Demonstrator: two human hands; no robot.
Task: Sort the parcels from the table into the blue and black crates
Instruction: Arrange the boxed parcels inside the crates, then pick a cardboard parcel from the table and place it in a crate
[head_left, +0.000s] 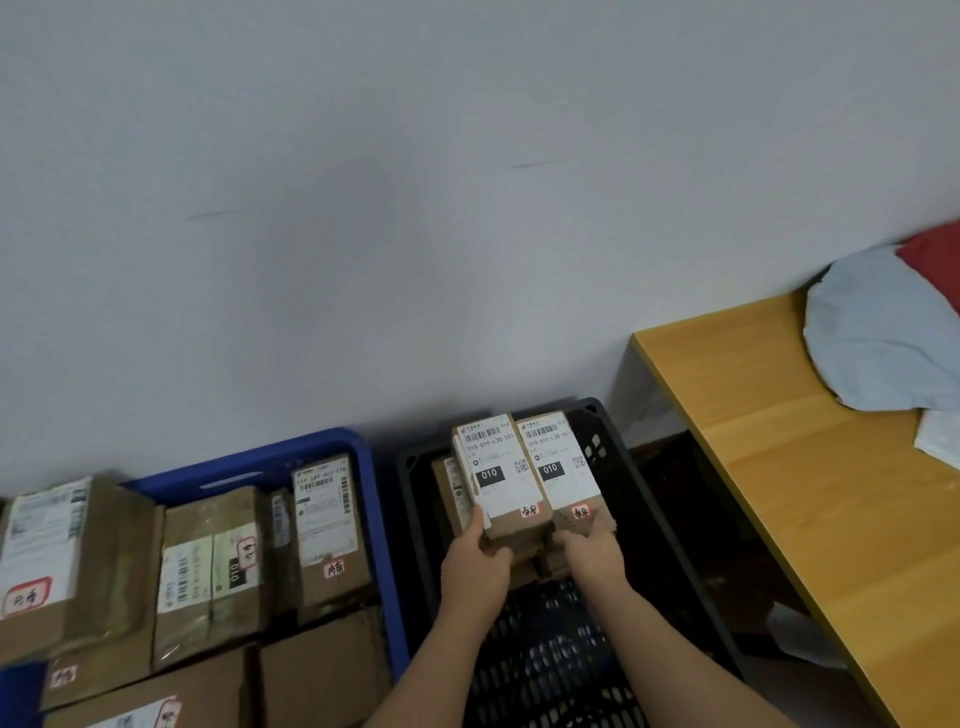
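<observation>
I see the blue crate (382, 545) packed with cardboard boxes on the left, the black crate (649, 530) just beside it. My left hand (475, 564) curls its fingers round the near end of one labelled box (493, 475), and my right hand (592, 545) grips the box (563, 467) touching it, both held over the black crate's far end.
</observation>
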